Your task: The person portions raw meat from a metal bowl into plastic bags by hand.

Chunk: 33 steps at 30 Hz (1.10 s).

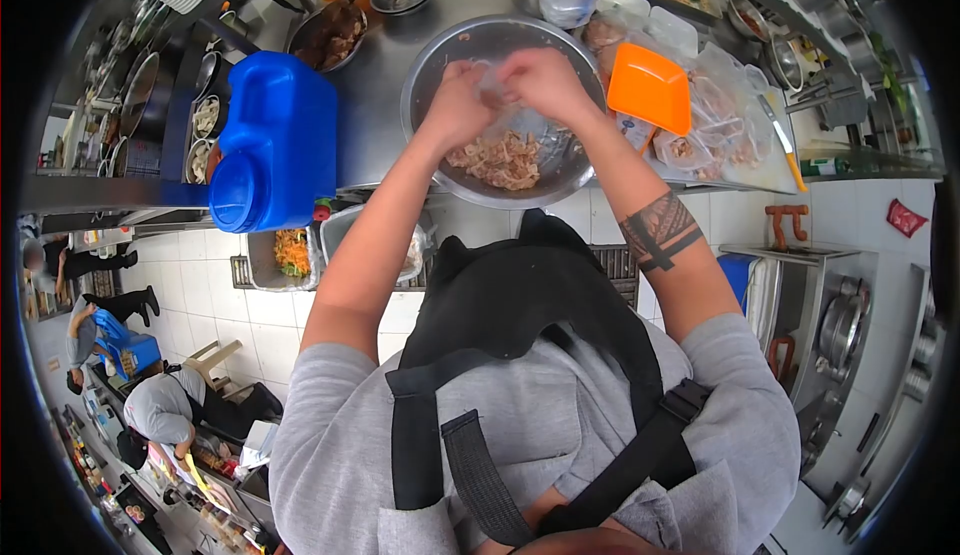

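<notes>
A large steel mixing bowl (418,140) stands at the front of the steel counter, with shredded, pale-brown meat (500,160) in its near part. Above the bowl's far half, my left hand (462,103) and my right hand (545,83) are close together with bent fingers. Between them is a thin translucent plastic bag (490,83), pinched by both hands. Its contents, if any, cannot be made out. The right fingers are slightly blurred.
Left of the bowl stands a big blue jug (285,125). At right are an orange tray (650,90), plastic bags of meat (715,105) and a knife (785,145) by the counter edge. Tubs of shredded vegetables (291,253) sit below. Other people (165,405) work at far left.
</notes>
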Each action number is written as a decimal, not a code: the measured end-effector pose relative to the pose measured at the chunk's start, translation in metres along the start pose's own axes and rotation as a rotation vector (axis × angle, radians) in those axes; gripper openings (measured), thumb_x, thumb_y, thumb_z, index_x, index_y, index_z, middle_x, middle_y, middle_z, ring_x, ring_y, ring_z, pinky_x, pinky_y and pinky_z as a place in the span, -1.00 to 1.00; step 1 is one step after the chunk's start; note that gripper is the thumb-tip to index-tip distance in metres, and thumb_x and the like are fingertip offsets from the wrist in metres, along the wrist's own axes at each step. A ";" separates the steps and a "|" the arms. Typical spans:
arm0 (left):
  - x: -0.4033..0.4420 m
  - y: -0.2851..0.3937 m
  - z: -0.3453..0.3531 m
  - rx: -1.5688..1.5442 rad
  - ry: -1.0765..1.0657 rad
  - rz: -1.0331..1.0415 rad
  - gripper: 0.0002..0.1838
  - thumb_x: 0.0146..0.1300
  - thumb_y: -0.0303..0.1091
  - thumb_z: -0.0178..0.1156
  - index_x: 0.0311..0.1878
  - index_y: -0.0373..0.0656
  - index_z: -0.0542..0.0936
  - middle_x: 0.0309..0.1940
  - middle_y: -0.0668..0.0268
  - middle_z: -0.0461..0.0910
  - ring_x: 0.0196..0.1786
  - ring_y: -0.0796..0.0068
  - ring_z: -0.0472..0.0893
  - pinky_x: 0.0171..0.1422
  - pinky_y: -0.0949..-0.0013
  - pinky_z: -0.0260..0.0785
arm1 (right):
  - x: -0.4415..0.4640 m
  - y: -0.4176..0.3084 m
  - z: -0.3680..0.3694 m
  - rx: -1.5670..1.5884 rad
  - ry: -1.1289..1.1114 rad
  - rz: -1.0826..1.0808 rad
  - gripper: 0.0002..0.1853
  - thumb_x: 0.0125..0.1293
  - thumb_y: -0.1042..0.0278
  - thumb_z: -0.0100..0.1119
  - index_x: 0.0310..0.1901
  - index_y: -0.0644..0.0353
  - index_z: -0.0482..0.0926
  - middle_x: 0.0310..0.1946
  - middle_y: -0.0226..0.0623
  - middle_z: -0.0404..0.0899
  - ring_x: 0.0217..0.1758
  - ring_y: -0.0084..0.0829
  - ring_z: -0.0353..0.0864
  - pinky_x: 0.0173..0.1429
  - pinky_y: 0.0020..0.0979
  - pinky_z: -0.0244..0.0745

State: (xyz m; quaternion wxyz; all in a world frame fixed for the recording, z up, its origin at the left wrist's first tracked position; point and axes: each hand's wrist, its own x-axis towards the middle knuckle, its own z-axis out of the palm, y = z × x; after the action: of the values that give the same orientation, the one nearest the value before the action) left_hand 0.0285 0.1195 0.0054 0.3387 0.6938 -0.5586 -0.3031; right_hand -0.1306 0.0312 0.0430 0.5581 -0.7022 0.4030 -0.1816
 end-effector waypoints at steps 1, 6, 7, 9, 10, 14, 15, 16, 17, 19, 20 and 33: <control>-0.001 0.002 -0.002 -0.002 0.000 0.001 -0.20 -0.05 -0.49 0.39 0.40 -0.29 0.49 0.42 0.10 0.33 0.40 0.11 0.45 0.42 0.28 0.38 | 0.003 0.013 -0.002 -0.002 0.001 0.001 -0.85 0.27 0.54 0.22 -0.18 0.43 0.69 -0.22 -0.08 0.72 -0.17 -0.42 0.75 -0.09 -0.43 0.63; 0.000 0.004 -0.005 -0.036 0.018 0.027 -0.19 -0.05 -0.49 0.41 0.41 -0.28 0.48 0.41 0.09 0.33 0.40 0.12 0.46 0.41 0.29 0.39 | 0.008 0.068 0.015 0.423 -0.095 0.325 -0.75 0.18 0.52 0.33 -0.11 0.39 0.63 -0.29 -0.13 0.70 -0.39 -0.38 0.73 -0.27 -0.31 0.70; 0.001 0.004 -0.004 -0.035 0.016 0.030 -0.19 -0.05 -0.49 0.41 0.41 -0.28 0.48 0.41 0.09 0.33 0.40 0.12 0.46 0.41 0.29 0.39 | 0.008 0.066 0.016 0.424 -0.092 0.324 -0.75 0.18 0.52 0.33 -0.11 0.39 0.63 -0.29 -0.13 0.70 -0.39 -0.38 0.73 -0.27 -0.31 0.70; 0.000 0.003 -0.003 0.002 0.004 0.043 -0.17 -0.05 -0.48 0.43 0.42 -0.28 0.47 0.41 0.10 0.33 0.39 0.13 0.45 0.41 0.30 0.39 | 0.008 0.055 0.016 0.092 -0.094 0.275 -0.76 0.21 0.45 0.36 -0.13 0.37 0.62 -0.29 -0.14 0.71 -0.47 -0.43 0.70 -0.38 -0.33 0.68; 0.000 0.001 -0.001 0.005 0.000 0.039 -0.17 -0.05 -0.48 0.43 0.42 -0.28 0.47 0.41 0.10 0.33 0.39 0.13 0.45 0.41 0.30 0.39 | 0.004 0.040 0.014 0.097 -0.095 0.278 -0.76 0.21 0.45 0.36 -0.13 0.37 0.62 -0.29 -0.14 0.71 -0.47 -0.43 0.70 -0.38 -0.33 0.68; 0.000 -0.003 0.006 -0.015 0.000 0.032 -0.16 -0.05 -0.51 0.40 0.43 -0.30 0.45 0.40 0.11 0.34 0.40 0.14 0.45 0.42 0.30 0.38 | -0.009 -0.010 -0.003 0.086 -0.125 -0.024 -0.85 0.25 0.43 0.32 -0.23 0.33 0.64 -0.33 -0.27 0.71 -0.48 -0.48 0.68 -0.44 -0.41 0.62; 0.000 -0.004 0.007 0.010 0.004 0.063 -0.15 -0.06 -0.52 0.38 0.44 -0.30 0.45 0.39 0.11 0.35 0.40 0.15 0.45 0.42 0.30 0.37 | -0.009 -0.013 -0.005 0.138 -0.107 -0.013 -0.91 0.26 0.44 0.29 -0.28 0.27 0.66 -0.34 -0.34 0.71 -0.49 -0.51 0.67 -0.46 -0.44 0.56; 0.000 -0.005 0.008 0.010 0.005 0.064 -0.15 -0.06 -0.52 0.38 0.44 -0.30 0.45 0.39 0.11 0.35 0.40 0.15 0.45 0.42 0.30 0.37 | -0.009 -0.012 -0.006 0.137 -0.107 -0.014 -0.91 0.26 0.44 0.29 -0.28 0.27 0.66 -0.34 -0.34 0.71 -0.49 -0.51 0.67 -0.46 -0.44 0.56; 0.000 -0.006 0.008 0.008 0.013 0.068 -0.15 -0.06 -0.52 0.37 0.44 -0.31 0.44 0.39 0.11 0.36 0.39 0.16 0.46 0.42 0.31 0.37 | -0.008 -0.008 -0.008 0.022 -0.072 -0.025 -0.89 0.21 0.45 0.33 -0.29 0.31 0.65 -0.35 -0.30 0.71 -0.48 -0.48 0.67 -0.43 -0.42 0.58; -0.001 0.002 0.004 0.007 0.021 0.075 -0.14 -0.06 -0.53 0.36 0.45 -0.31 0.43 0.38 0.11 0.37 0.38 0.17 0.47 0.41 0.31 0.37 | -0.002 0.009 -0.006 -0.093 -0.034 -0.039 -0.86 0.17 0.46 0.36 -0.31 0.36 0.64 -0.35 -0.27 0.72 -0.46 -0.45 0.68 -0.40 -0.41 0.60; -0.003 0.010 0.000 0.002 0.004 0.061 -0.14 -0.06 -0.53 0.36 0.45 -0.31 0.43 0.38 0.11 0.37 0.37 0.17 0.48 0.40 0.32 0.38 | 0.003 0.026 0.000 -0.125 0.064 -0.155 -0.85 0.14 0.47 0.37 -0.31 0.35 0.62 -0.39 -0.25 0.69 -0.44 -0.44 0.67 -0.40 -0.42 0.59; 0.035 0.072 -0.009 -0.173 -0.085 0.235 -0.18 -0.08 -0.56 0.34 0.41 -0.32 0.49 0.13 0.14 0.56 0.05 0.32 0.63 0.10 0.36 0.51 | -0.031 0.004 -0.051 0.518 0.328 -0.088 -0.86 0.18 0.60 0.30 -0.29 0.24 0.52 -0.45 -0.36 0.55 -0.52 -0.46 0.63 -0.40 -0.39 0.64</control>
State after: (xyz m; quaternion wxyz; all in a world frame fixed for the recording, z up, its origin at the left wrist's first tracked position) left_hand 0.0013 0.0759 0.0675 0.4063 0.5784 -0.6218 -0.3374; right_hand -0.1871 0.0226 0.0608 0.6377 -0.5146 0.3973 -0.4130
